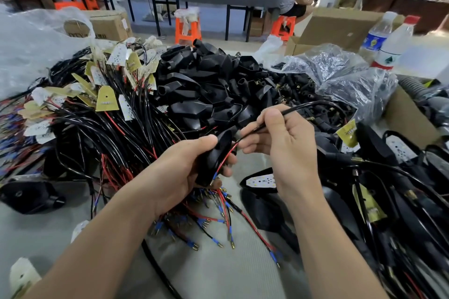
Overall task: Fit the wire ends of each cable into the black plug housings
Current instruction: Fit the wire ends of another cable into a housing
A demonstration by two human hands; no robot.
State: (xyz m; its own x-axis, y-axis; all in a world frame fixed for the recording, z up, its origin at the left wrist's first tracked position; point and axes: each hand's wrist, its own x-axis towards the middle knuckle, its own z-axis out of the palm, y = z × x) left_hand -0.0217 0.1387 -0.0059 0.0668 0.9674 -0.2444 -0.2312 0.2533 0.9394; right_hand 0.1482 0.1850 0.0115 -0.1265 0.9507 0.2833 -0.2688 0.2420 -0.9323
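1. Housing (211, 159), black and elongated, is held over the middle of the tabletop (230, 279). Its long axis climbs from lower left up toward the right hand.
2. Left hand (184, 172) grips it, fingers curled beneath and thumb pressed on the upper end.
3. Right hand (279, 145), just beside that upper end, pinches the black cable (291, 110) between thumb and forefinger, with the other fingers loosely curled.
4. From the pinch a red wire (227, 152) runs down along the housing to its lower end. I cannot tell whether it passes inside the shell or lies over it.
5. Feeding probably follows that same axis, with the right hand pushing and the left steadying.
6. A heap of spare housings (206, 85) lies toward the far edge, and a bundle of cables (109, 128) toward the left edge.
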